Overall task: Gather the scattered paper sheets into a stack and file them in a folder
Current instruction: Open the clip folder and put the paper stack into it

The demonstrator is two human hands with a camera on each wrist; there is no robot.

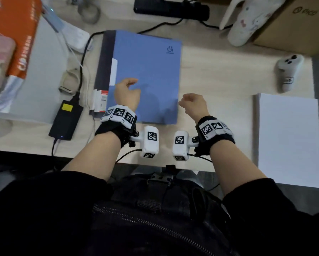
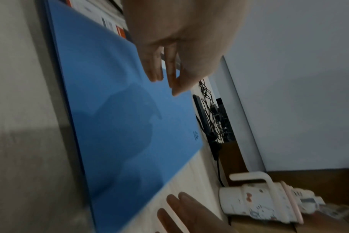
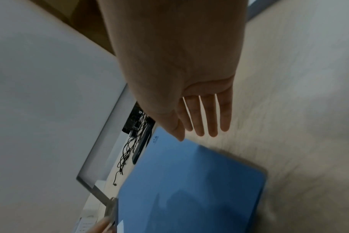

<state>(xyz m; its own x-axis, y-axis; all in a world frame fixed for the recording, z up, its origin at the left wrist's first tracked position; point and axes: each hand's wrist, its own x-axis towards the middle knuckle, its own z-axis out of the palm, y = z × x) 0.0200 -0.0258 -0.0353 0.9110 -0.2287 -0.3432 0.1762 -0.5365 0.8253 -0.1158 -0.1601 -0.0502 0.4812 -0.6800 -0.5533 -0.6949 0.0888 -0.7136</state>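
Both hands empty: left hand point(image 1: 126, 94) hovers over blue folder point(image 1: 147, 71), fingers loosely bent, gripping nothing; right hand point(image 1: 193, 105) just off folder's 3 o'clock edge, fingers straight and slightly spread. Folder closed, flat on counter point(image 1: 219, 71). White paper stack point(image 1: 289, 141) squared, at 3 o'clock of folder, well apart. Judged step: gathering done, filing not begun. Next move calls for opening cover, then fetching stack. Small logo at folder's top corner, unreadable; cardboard box point(image 1: 299, 24) at 1 o'clock reads "PICO".
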